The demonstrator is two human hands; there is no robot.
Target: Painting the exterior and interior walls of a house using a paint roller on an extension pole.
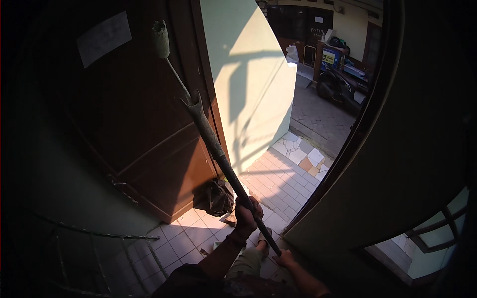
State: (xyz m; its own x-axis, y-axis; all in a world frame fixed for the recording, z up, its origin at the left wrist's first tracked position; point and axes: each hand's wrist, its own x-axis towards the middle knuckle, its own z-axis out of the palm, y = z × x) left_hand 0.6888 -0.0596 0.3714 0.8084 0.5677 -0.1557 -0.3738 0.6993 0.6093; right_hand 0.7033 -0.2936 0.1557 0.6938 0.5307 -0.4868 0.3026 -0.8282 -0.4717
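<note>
I hold a long dark pole (pixel 211 139) that slants up and to the left, with a thin rod and a small pale roller (pixel 160 38) at its top end near the brown wooden door (pixel 144 124). My left hand (pixel 247 214) grips the pole's lower shaft. My right hand (pixel 284 258) holds the very bottom end of the pole, close to my leg. The roller sits against or just in front of the door's upper part; I cannot tell whether it touches.
A dark crumpled bag (pixel 216 196) lies on the white tiled floor (pixel 179 238) at the door's foot. A pale sunlit wall (pixel 248 74) stands beyond. A parked motorbike (pixel 340 82) is outside on the paving. A dark door leaf (pixel 397 174) curves along the right.
</note>
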